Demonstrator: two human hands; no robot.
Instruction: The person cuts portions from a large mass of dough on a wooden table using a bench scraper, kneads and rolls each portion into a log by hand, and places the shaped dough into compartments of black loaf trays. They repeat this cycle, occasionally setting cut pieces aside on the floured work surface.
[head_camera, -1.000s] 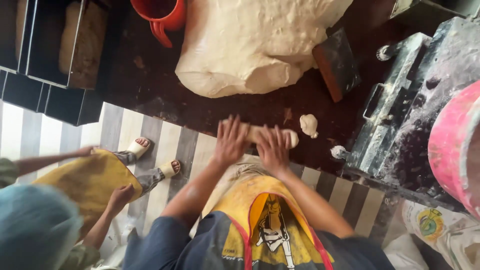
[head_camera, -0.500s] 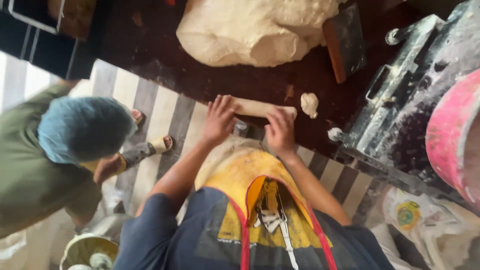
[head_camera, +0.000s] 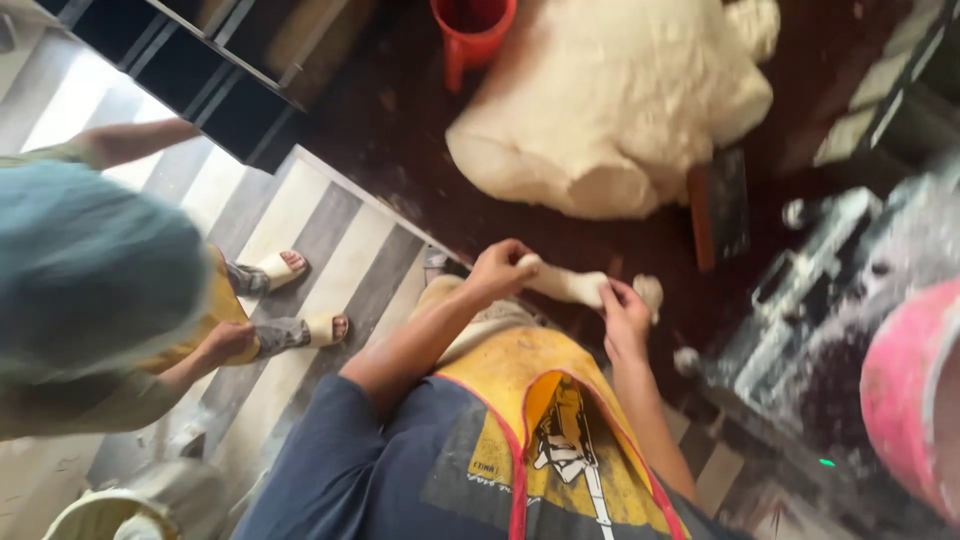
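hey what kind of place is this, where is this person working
Most likely a bakery or commercial bread kitchen. A big mound of dough lies on the dark worktable, the left hand and right hand hold a small dough roll, and a flour-dusted scale stands alongside.

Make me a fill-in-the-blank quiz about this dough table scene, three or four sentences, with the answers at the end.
1. Both hands, the left hand and the right hand, hold one small roll of ____.
2. The big dough mass lies on the dark ____.
3. The cup standing by the big dough mass is coloured ____.
4. The tub at the right edge of the view is coloured ____.

Missing words: dough; table; red; pink
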